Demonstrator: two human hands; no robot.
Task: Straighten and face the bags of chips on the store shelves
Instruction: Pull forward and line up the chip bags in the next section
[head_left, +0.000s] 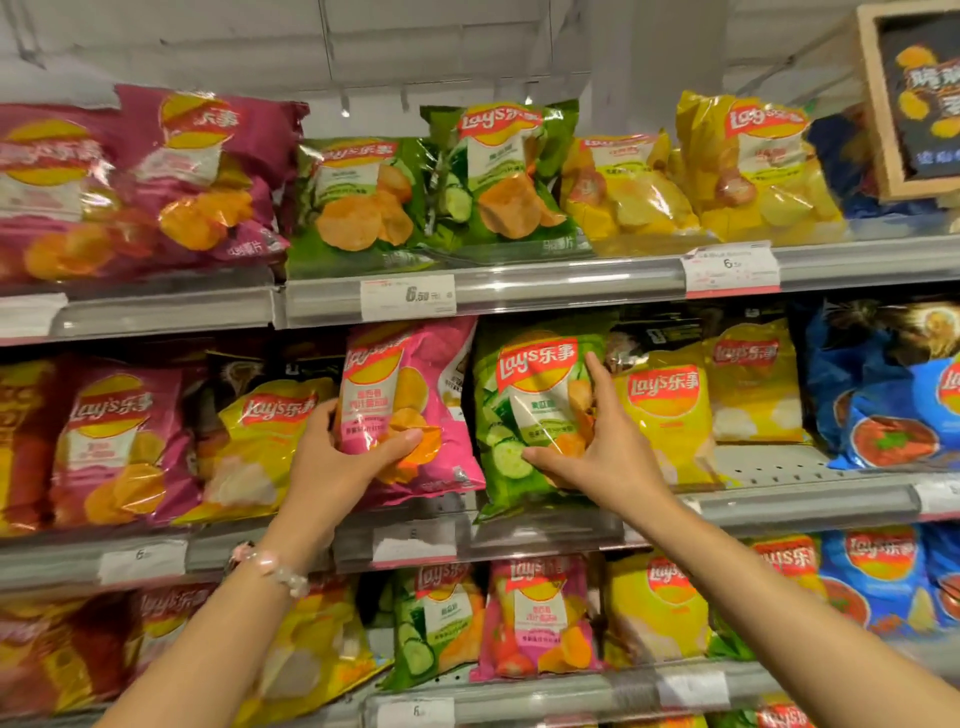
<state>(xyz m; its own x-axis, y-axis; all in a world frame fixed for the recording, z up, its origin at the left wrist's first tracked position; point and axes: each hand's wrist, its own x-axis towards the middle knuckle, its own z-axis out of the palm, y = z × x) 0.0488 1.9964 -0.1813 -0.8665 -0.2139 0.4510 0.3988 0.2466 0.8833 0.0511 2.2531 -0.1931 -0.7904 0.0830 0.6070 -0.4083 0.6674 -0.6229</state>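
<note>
On the middle shelf a pink chip bag (415, 395) stands tilted to the right. My left hand (337, 452) grips its lower left corner, thumb across the front. Beside it a green chip bag (524, 410) stands upright and faces out. My right hand (597, 441) holds the green bag's right side, thumb on its lower front and fingers up along the right edge. The two bags touch at their lower edges.
Yellow bags (670, 415) stand right of the green one, then blue bags (893, 395). Left are a yellow bag (260, 441) and magenta bags (114, 436). The upper shelf rail (571, 286) carries price tags; more bags fill the upper and lower shelves. A wooden-framed sign (914, 93) hangs top right.
</note>
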